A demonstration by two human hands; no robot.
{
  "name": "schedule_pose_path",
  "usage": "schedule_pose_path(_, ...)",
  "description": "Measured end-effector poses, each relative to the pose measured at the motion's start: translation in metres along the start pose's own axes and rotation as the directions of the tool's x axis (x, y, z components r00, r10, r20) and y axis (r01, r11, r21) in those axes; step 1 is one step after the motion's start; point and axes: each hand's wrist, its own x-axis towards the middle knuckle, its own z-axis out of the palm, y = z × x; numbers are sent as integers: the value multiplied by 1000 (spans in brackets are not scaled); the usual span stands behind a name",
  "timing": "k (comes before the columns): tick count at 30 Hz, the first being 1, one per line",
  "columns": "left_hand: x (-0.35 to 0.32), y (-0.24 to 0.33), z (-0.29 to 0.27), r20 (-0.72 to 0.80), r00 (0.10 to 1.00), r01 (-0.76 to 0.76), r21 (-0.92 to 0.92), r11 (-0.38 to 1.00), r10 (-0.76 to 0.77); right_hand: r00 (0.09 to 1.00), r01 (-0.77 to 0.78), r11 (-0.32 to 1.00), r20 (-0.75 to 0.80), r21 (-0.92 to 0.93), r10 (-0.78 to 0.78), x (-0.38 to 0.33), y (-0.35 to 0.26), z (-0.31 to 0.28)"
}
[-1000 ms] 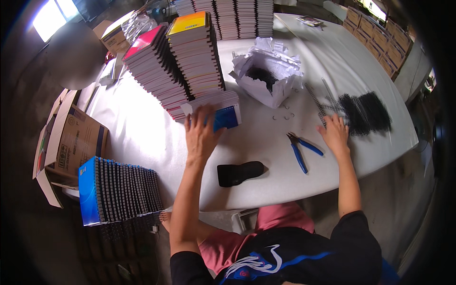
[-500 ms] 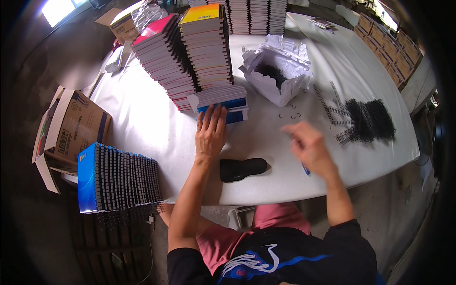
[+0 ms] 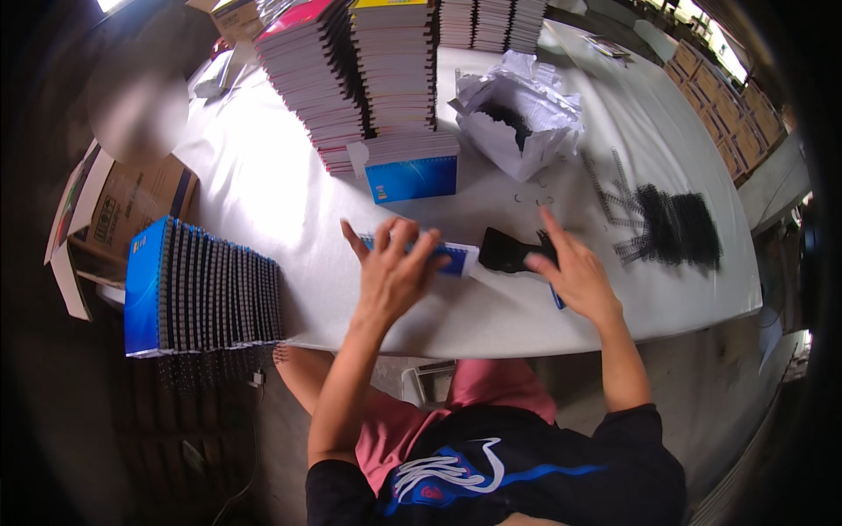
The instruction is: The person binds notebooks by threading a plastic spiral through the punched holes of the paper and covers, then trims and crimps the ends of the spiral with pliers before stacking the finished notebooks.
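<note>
My left hand [image 3: 392,273] is bent over a small blue notebook [image 3: 458,260] on the table, its fingers curled on the cover and partly hiding it. Just right of it lies a flat black pad with a narrowed end [image 3: 502,252]. My right hand [image 3: 579,272] is at the pad's narrow end, index finger stretched out and thumb toward the pad. Out of the bottom of that hand sticks the blue handle of a tool [image 3: 557,298]; its dark upper part is mostly hidden. Beyond my left hand stands a stack of blue notebooks [image 3: 412,180].
Tall spiral notebook stacks [image 3: 399,79] rise behind. A crumpled white paper-lined box [image 3: 517,145] holds black bits, with small wire scraps nearby. Black spiral coils [image 3: 675,228] lie to the right. Bound blue notebooks [image 3: 219,289] stand at the left edge, beside an open carton [image 3: 132,202].
My left hand has drawn a blue notebook off the stack toward me. The black pad has shifted right and farther away, next to my right hand. The view has tilted slightly.
</note>
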Motion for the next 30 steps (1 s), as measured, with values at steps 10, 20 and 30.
schedule_pose_path(10, -8, 39, 27, -224, 899, 387, 2, 922, -377, 987, -95, 711, 160, 697, -25, 12, -35, 16)
schedule_pose_path(20, -18, 32, 17, -195, 930, 322, 24, 946, -311, 986, -24, 717, 136, 697, -100, 24, -41, 25)
schedule_pose_path(30, -17, 39, 15, -206, 903, 387, 7, 922, -378, 957, 113, 724, 123, 680, -265, 25, -46, 31)
